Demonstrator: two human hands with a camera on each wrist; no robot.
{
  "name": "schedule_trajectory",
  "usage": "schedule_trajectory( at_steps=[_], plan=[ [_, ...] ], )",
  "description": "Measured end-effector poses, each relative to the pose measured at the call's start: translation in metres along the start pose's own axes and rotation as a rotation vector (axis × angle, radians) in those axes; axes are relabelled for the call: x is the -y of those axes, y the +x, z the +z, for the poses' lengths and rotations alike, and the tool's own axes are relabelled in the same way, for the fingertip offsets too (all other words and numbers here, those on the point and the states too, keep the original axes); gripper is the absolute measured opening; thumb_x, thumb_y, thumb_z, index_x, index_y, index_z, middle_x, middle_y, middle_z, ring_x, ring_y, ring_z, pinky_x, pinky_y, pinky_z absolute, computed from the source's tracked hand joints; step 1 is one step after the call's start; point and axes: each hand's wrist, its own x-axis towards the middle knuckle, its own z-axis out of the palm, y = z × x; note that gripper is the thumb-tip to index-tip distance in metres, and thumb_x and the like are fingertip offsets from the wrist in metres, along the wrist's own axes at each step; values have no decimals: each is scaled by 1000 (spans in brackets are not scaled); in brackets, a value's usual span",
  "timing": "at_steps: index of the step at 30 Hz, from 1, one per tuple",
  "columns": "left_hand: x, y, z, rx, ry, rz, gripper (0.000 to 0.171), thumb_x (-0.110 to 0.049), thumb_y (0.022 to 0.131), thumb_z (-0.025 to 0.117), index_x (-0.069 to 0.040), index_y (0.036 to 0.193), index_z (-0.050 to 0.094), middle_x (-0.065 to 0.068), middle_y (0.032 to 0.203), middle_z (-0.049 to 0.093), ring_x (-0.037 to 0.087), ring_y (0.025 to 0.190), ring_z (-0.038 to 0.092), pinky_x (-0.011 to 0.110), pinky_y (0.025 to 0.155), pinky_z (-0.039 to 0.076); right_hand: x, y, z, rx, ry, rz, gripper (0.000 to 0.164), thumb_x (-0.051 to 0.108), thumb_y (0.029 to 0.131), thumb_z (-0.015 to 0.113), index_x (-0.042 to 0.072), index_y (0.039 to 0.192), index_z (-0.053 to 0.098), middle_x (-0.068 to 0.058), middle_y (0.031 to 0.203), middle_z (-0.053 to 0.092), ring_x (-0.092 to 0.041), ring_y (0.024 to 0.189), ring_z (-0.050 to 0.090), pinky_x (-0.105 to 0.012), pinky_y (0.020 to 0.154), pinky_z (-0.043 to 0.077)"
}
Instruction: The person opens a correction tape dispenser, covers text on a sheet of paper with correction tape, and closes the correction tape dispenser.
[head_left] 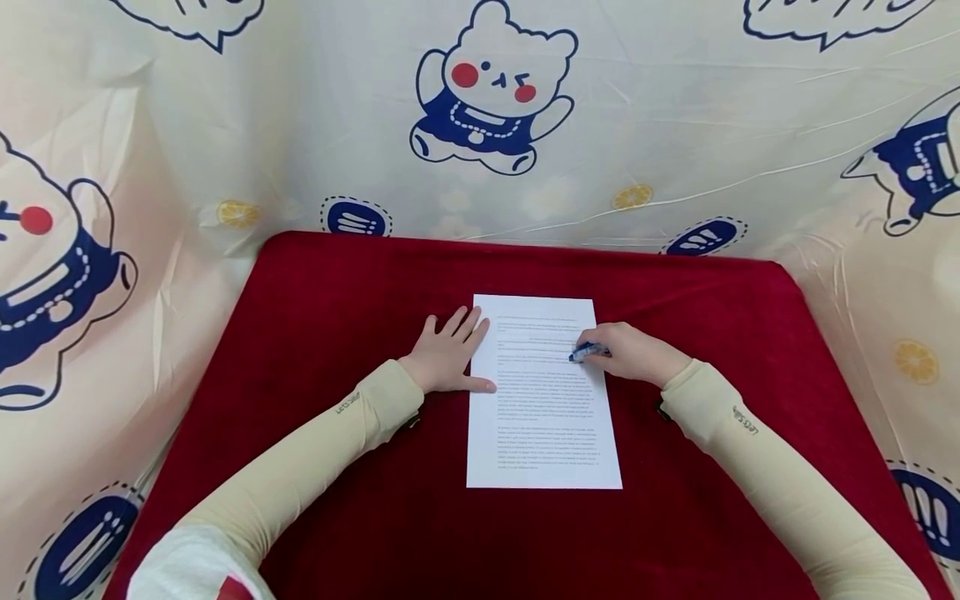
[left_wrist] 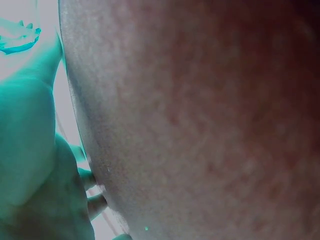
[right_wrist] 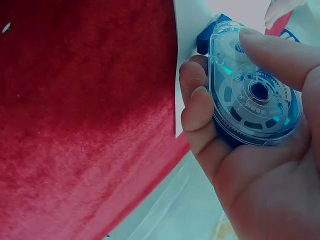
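Observation:
A printed sheet of white paper (head_left: pixel 540 450) lies on the red cloth. Spread fingers of my left hand (head_left: pixel 444 358) rest over the sheet's left edge, with the thumb touching it lower down. Over the right part of the text, my right hand (head_left: pixel 639 352) holds a blue, clear-cased correction tape (right_wrist: pixel 255 97), its tip pointing left at the printed lines. In the right wrist view the thumb presses on the case's face and the fingers curl behind it. A blurred close surface fills most of the left wrist view.
The red cloth (head_left: pixel 337 300) covers the table around the sheet. Behind it and at both sides hangs a pale curtain (head_left: pixel 300 108) printed with cartoon bears.

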Motion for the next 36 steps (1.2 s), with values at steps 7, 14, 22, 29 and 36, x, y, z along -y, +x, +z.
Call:
schedule_trajectory(
  at_steps=[7,14,22,29,36],
  plan=[
    [1,2,3,-16,5,0,116,-81,88,58,-10,169,11,12,175,4,35,161,3,68,121,14,7,3,-1,-10,-112,-36,21,1,93,76,3,114,76,-9,96,71,-20,81,59,-36,78,55],
    [2,1,2,-28,21,-7,116,-82,88,57,-11,169,13,11,175,5,34,161,5,68,121,16,12,3,-3,6,-165,-9,19,2,92,77,5,111,75,-8,91,67,-20,78,57,-33,74,54],
    [-1,1,1,-12,16,-9,116,-81,88,57,-11,169,12,11,175,5,34,161,4,67,121,15,12,1,-3,23,-169,8,18,2,93,76,4,110,75,-9,92,67,-20,79,57,-32,74,54],
    [-1,2,4,-17,20,-8,117,-82,87,57,-11,169,12,11,175,5,35,161,4,67,121,15,8,-2,-3,31,-140,27,22,2,94,75,3,116,74,-11,101,71,-22,86,60,-37,81,56],
    [1,2,3,-20,23,-13,117,-82,87,57,-11,169,12,11,176,5,34,161,4,67,121,15,2,-4,-4,27,-111,38,21,0,94,74,2,115,74,-9,96,68,-20,80,57,-34,75,53]
  ],
)
